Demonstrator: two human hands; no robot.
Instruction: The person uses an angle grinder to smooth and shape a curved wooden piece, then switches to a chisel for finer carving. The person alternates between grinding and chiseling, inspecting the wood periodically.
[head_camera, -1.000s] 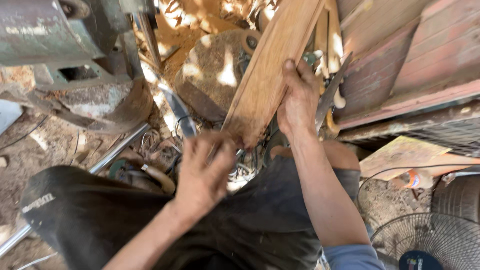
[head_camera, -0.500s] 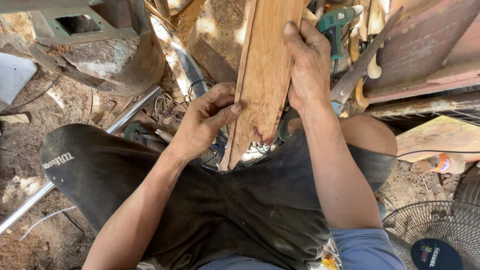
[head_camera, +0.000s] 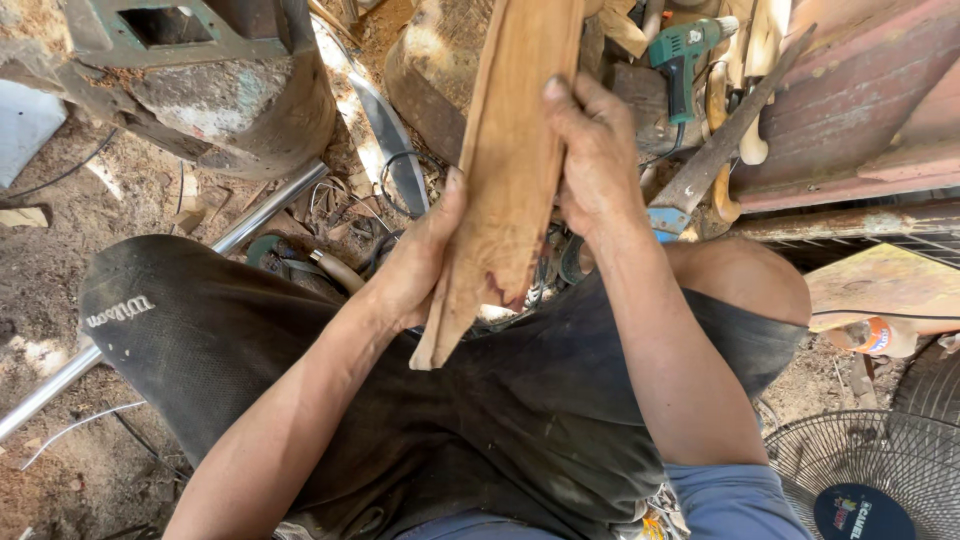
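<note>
Over dirt floor (head_camera: 60, 290), plank (head_camera: 510, 170) between both hands.

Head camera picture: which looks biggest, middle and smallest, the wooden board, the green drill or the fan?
1. wooden board, held by the left hand and right hand; it is nearest the camera, which flatters it.
2. fan, partly cut off by the picture's edge.
3. green drill, smallest.
</note>
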